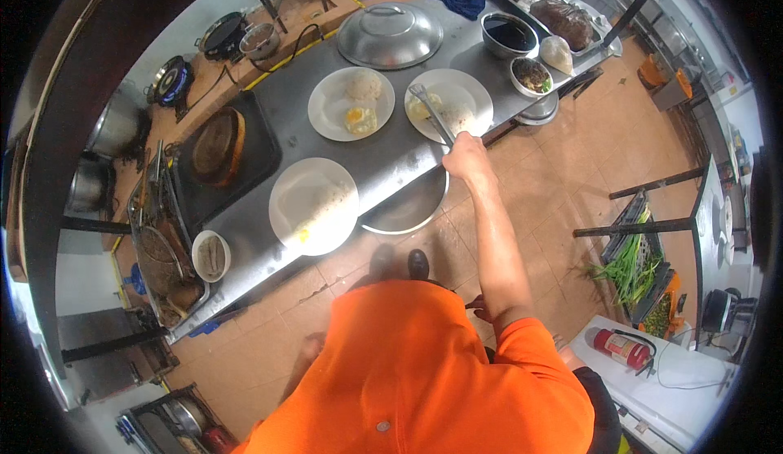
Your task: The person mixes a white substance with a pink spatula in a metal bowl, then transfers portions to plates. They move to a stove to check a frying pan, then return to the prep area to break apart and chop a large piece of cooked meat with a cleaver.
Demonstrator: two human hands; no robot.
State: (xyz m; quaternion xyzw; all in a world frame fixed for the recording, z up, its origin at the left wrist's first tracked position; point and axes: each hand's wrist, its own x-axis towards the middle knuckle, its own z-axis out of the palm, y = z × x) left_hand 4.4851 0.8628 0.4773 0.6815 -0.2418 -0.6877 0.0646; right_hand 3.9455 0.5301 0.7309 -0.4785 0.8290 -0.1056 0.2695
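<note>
My right hand (466, 155) grips metal tongs (435, 111), whose tips reach over a fried egg (424, 105) on the right white plate (449, 81). A pale rice mound (459, 116) shares that plate. To its left, another white plate (324, 108) carries a rice mound (364, 84) and a fried egg (361, 120). The nearest plate (300, 191) lies partly in glare; rice and a yellow yolk (303, 235) show faintly. My left hand (313, 344) hangs low beside my orange shirt, blurred and partly hidden, its fingers unclear.
A steel dome lid (390, 35) sits behind the plates. Right of it stand a bowl of dark liquid (508, 35) and a smaller bowl (531, 78). Leftward are a wooden board (217, 146), a utensil tray (165, 234) and a lit burner (174, 81). Another hand (480, 307) shows beside me.
</note>
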